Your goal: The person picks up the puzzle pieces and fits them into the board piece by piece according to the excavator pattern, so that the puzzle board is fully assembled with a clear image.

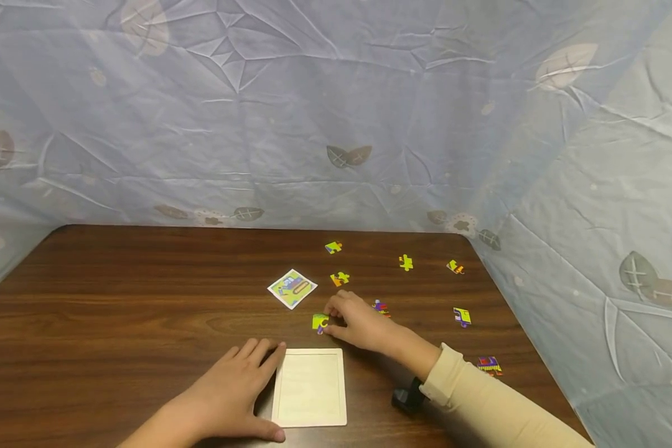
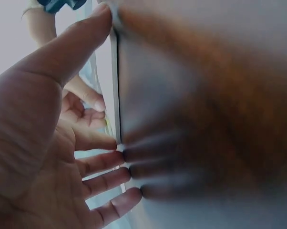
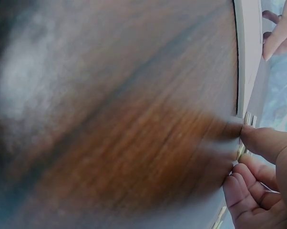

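The person's left hand (image 1: 232, 389) is spread with relaxed fingers, its thumb and forefinger touching the left side of a pale, nearly square tray (image 1: 309, 389). Beyond the tray, the right hand (image 1: 361, 320) pinches the edge of a green puzzle piece (image 1: 318, 320) between thumb and bent fingers. A picture card (image 1: 292, 289) lies ahead and left of that hand; other puzzle pieces (image 1: 406, 262) are scattered beyond it and to its right. Past both hands, leaf-patterned cloth (image 1: 291, 124) hangs behind the brown table (image 1: 117, 298).
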`<state>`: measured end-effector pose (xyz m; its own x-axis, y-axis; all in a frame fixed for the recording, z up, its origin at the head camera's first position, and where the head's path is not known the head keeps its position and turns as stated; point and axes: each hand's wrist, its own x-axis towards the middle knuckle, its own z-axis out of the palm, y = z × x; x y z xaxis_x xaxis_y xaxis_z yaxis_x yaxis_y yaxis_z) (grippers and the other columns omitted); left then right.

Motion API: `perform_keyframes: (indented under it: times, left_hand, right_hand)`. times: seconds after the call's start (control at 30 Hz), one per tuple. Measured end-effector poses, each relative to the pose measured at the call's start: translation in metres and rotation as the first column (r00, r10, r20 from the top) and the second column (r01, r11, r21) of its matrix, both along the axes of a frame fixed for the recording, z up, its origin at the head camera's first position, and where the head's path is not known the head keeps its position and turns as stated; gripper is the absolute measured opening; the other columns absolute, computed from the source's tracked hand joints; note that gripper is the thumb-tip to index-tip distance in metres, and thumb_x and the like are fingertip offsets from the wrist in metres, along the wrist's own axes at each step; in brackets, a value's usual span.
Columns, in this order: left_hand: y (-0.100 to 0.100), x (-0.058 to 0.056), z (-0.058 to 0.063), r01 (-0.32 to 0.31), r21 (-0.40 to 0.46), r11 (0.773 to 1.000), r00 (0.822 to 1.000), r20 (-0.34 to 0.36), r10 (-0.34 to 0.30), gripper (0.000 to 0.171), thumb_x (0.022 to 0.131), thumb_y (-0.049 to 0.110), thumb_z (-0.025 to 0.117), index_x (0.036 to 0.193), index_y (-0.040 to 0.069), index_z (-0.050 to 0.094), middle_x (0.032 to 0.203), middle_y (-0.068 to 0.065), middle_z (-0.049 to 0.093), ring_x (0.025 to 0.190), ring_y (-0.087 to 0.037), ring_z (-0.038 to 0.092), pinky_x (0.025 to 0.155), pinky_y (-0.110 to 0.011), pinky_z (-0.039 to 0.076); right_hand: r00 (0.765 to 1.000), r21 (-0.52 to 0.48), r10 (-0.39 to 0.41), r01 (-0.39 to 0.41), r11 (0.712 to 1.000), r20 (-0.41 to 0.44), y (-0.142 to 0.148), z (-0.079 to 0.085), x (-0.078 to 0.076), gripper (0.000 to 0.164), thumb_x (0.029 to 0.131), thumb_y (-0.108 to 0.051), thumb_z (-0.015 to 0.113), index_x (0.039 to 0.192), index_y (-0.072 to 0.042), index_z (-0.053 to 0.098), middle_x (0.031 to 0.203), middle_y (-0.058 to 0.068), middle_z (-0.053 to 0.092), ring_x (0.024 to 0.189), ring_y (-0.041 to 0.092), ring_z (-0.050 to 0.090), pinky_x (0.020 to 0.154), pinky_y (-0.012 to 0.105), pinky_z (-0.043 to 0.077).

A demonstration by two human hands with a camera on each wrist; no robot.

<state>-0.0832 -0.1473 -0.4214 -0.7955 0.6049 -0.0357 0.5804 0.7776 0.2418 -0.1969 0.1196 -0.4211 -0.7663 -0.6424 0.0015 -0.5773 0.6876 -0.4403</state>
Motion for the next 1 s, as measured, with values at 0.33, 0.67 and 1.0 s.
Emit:
perform_keyframes:
  times: [0.33,0.67,1.0]
  left_hand:
    - [0.0,-0.006,0.004,-0.028,0.028,0.999,0.997,0.072,0.026,0.13,0.061,0.083,0.081,0.154,-0.001,0.046,0.148,-0.017,0.052,0.136,-0.036,0.05,0.105,-0.067,0.048]
    - [0.001,-0.006,0.004,-0.028,0.025,0.999,0.998,0.062,0.026,0.132,0.058,0.086,0.08,0.151,-0.003,0.048,0.144,-0.018,0.054,0.132,-0.035,0.052,0.102,-0.064,0.05]
    - [0.0,-0.007,0.003,-0.029,0.026,0.999,0.999,0.039,0.028,0.129,0.058,0.087,0.079,0.149,-0.001,0.051,0.142,-0.016,0.054,0.128,-0.034,0.053,0.102,-0.064,0.05]
  right_hand:
    - [1.0,0.04,0.017,-0.016,0.999,-0.024,-0.002,0.003,0.0,0.022,0.095,-0.019,0.078,0.109,-0.004,0.07,0.102,0.005,0.064,0.094,0.014,0.054,0.086,0.031,0.055]
    - [0.997,0.046,0.053,-0.05,0.998,-0.06,0.001,0.008,-0.001,0.022,0.093,-0.019,0.078,0.106,-0.004,0.07,0.102,0.006,0.068,0.096,0.017,0.062,0.085,0.03,0.058]
    - [0.998,0.018,0.029,-0.028,0.999,-0.062,0.002,0.045,0.0,0.022,0.093,-0.022,0.076,0.107,-0.006,0.069,0.104,0.006,0.069,0.1,0.019,0.065,0.087,0.033,0.058]
